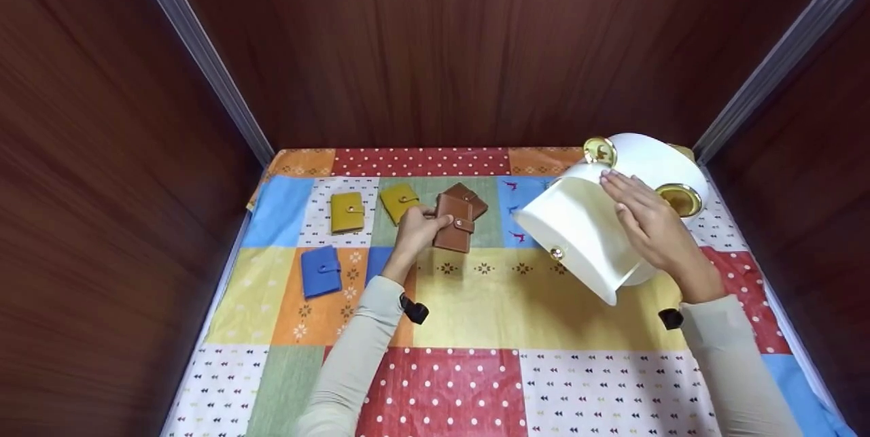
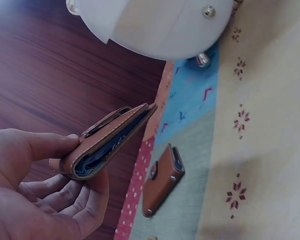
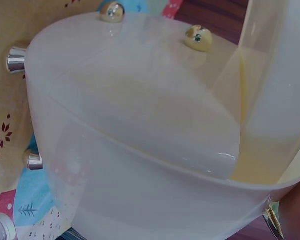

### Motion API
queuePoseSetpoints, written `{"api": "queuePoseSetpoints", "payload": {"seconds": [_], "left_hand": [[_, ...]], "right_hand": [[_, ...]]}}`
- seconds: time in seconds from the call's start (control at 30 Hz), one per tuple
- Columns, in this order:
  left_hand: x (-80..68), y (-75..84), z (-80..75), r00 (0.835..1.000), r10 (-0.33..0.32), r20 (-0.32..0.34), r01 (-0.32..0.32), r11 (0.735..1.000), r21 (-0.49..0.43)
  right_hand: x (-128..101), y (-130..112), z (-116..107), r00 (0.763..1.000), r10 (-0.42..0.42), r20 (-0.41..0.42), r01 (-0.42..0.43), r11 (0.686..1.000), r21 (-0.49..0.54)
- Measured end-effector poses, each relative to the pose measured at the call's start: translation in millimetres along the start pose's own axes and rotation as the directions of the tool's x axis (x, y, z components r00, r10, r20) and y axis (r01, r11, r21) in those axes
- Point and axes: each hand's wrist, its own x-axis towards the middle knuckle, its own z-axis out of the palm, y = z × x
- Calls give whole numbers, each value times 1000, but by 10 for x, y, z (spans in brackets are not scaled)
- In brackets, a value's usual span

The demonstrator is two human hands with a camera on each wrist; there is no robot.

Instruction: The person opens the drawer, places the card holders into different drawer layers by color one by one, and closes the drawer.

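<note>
The left hand point(image 1: 416, 230) has a brown wallet point(image 1: 454, 222) lifted off the patchwork tablecloth point(image 1: 516, 301), thumb on one face and fingers curled under the other, a firm pinch; the left wrist view shows it edge-on with blue lining peeking out between the covers. Over on the other side, the right hand point(image 1: 649, 223) lies across the white bin point(image 1: 598, 226), which is tipped over with its open mouth turned toward the wallets; the fingers look fairly straight, pressing on the rim rather than wrapped round it, though the far fingertips are hard to read. Peering in through the right wrist camera, the inside of the bin looks bare, so by my reckoning this is early going: nothing appears to be in it yet. Left on the cloth are a second brown wallet point(image 1: 469, 198) just behind the held one, two yellow wallets point(image 1: 347, 212) point(image 1: 399, 202) and a blue wallet point(image 1: 321, 271) nearer the person. The held wallet sits well apart from the bin's mouth, mid-table, with the gap between them open.
</note>
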Motion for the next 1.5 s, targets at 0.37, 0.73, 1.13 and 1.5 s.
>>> {"api": "queuePoseSetpoints", "payload": {"seconds": [0.37, 0.73, 1.13, 1.5], "left_hand": [[-33, 197, -12, 998, 30, 51, -24, 993, -119], [-58, 414, 17, 996, 28, 79, -12, 982, -188], [-99, 579, 45, 989, 52, 140, -17, 970, -242], [-133, 759, 85, 977, 117, 177, -68, 962, -263]], "right_hand": [[0, 4, 1, 1000, -2, 10, 2, 1000, -27], [-3, 2, -12, 999, 14, 35, -12, 999, -44], [8, -6, -35, 999, 15, 46, -12, 999, -50], [10, -10, -56, 998, -1, 59, 3, 999, -46]]}}
